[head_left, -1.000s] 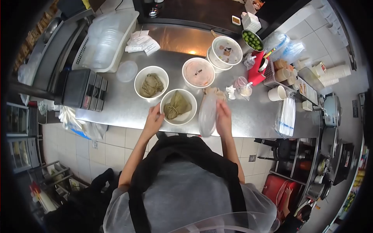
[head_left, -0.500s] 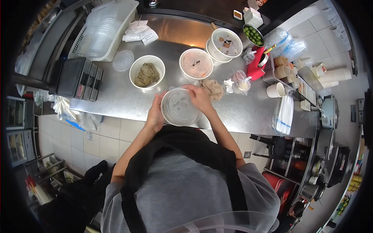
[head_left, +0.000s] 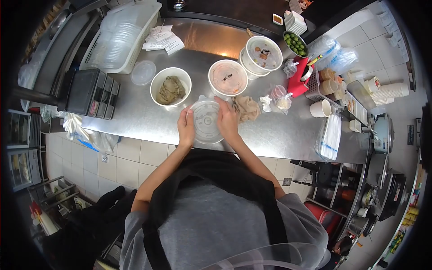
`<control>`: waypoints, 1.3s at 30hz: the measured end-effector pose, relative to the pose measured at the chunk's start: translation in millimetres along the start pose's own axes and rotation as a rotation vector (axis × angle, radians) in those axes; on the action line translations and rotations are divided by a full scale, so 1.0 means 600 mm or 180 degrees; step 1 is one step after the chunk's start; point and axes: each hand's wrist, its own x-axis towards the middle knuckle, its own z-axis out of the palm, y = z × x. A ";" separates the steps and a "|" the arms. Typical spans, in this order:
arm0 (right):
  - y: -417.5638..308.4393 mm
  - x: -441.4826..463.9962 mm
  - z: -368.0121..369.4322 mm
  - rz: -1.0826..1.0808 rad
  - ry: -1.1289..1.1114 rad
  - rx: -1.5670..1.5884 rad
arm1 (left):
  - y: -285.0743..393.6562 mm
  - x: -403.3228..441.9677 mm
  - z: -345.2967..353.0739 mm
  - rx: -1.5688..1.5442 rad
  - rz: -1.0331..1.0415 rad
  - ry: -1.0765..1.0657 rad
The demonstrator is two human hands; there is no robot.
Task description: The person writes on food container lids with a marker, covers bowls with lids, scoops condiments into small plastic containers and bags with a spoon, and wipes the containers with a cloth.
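Note:
Between my two hands is a round, clear plastic lid with raised rings and a small tab at its far edge. Whether anything lies beneath it, I cannot tell. My left hand grips its left rim, and my right hand its right rim. Just beyond my left hand stands an uncovered white bowl with a crumpled brownish cloth-like thing in it. A bowl with a clear lid and reddish contents stands beyond my right hand. A beige cloth lies right beside that hand.
More lidded bowls stand stacked at the far side. A basket of plastic lids, paper slips and a black drawer unit are on the left. Right are green fruit, a red holder and a paper cup.
The clear lid has shifted slightly left and away from me. My right hand has come down along its right rim; my left hand has moved a little right.

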 end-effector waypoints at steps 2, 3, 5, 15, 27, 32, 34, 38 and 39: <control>0.004 0.000 0.001 -0.0059 0.0056 0.0207 | 0.010 0.000 -0.002 0.0386 0.0198 -0.0044; 0.004 0.000 0.000 -0.0090 0.0089 0.0313 | 0.020 -0.003 -0.003 0.0583 0.0303 -0.0067; 0.000 0.012 -0.005 -0.0302 0.0149 0.0557 | 0.041 0.000 0.006 0.0983 0.0904 0.0103; 0.126 -0.020 -0.110 0.0723 0.0267 -0.1860 | 0.167 -0.012 0.028 0.1247 0.1641 -0.0201; 0.075 -0.003 -0.186 0.1527 -0.0431 0.3613 | 0.185 0.027 0.167 0.1414 0.1559 -0.1274; 0.095 -0.008 -0.195 0.1396 -0.0587 0.3879 | 0.195 0.021 0.176 0.1476 0.1651 -0.1438; 0.097 -0.009 -0.192 0.1392 -0.0553 0.4027 | 0.193 0.023 0.178 0.1471 0.1635 -0.1465; 0.098 -0.010 -0.184 0.1513 -0.0340 0.4381 | 0.187 0.032 0.175 0.1312 0.1453 -0.1509; 0.101 -0.010 -0.182 0.1548 -0.0297 0.4475 | 0.183 0.035 0.174 0.1222 0.1447 -0.1471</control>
